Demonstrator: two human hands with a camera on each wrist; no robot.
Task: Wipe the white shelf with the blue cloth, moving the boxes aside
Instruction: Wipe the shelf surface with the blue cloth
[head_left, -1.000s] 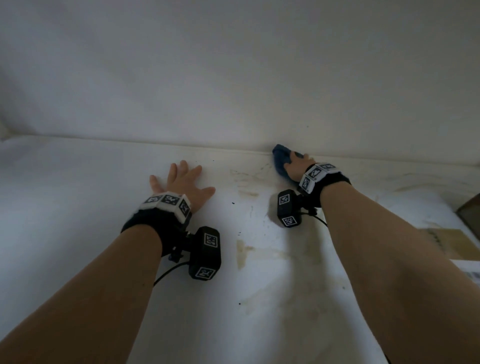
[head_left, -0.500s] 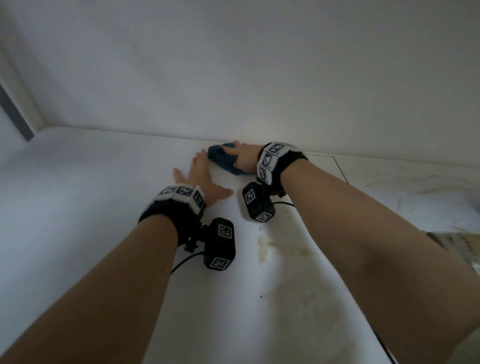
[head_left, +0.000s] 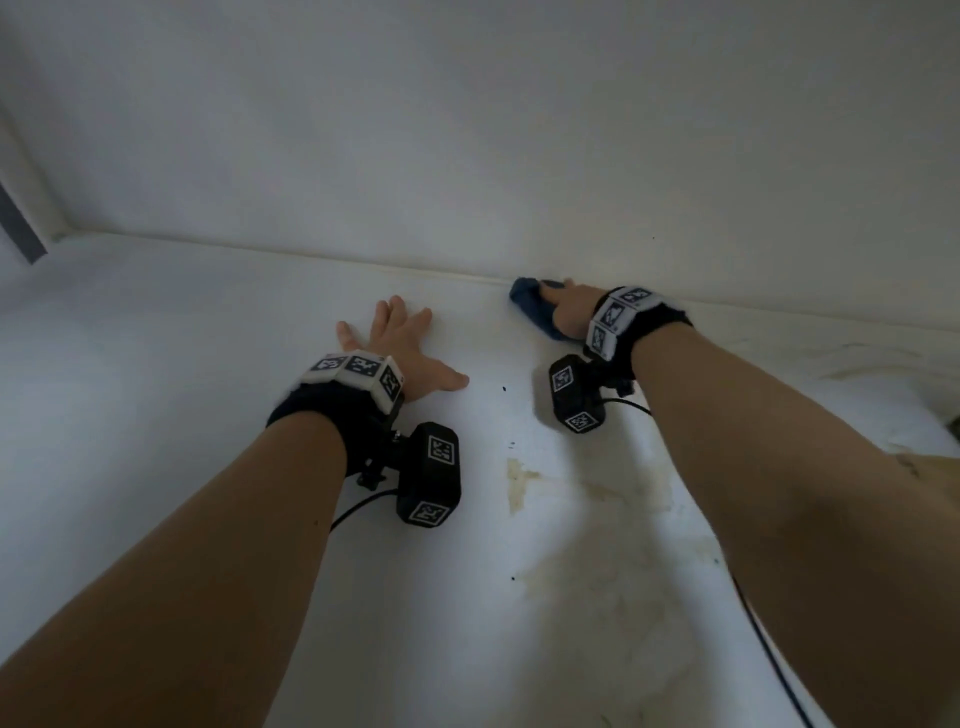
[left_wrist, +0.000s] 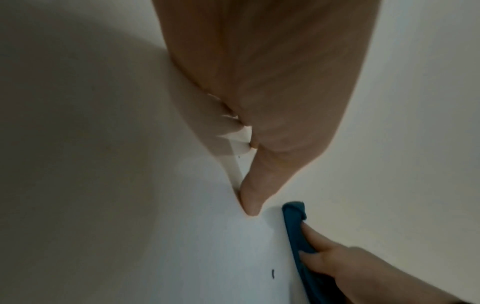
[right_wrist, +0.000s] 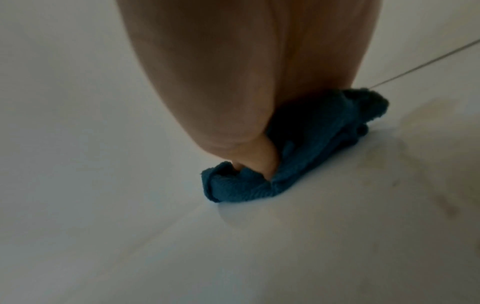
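My left hand (head_left: 400, 343) lies flat on the white shelf (head_left: 208, 389) with its fingers spread, holding nothing. To its right, my right hand (head_left: 569, 306) grips the bunched blue cloth (head_left: 527, 301) and presses it onto the shelf, right where the shelf meets the back wall. In the right wrist view the thumb of my right hand (right_wrist: 246, 92) is tucked into the folds of the blue cloth (right_wrist: 311, 148). The left wrist view shows my left hand (left_wrist: 252, 197) on the shelf, with the blue cloth (left_wrist: 293, 222) just beyond the thumb tip under my right hand (left_wrist: 324, 257).
The white back wall (head_left: 467, 156) rises straight behind the cloth. Brown stains (head_left: 519, 478) and small dark specks mark the shelf between my forearms. A dark sliver (head_left: 955, 422) shows at the right edge. A black cable (head_left: 769, 649) trails under my right arm.
My right hand swept the cloth left along the back edge until it was close to my left hand, then back to the right. The left hand stayed flat in place.
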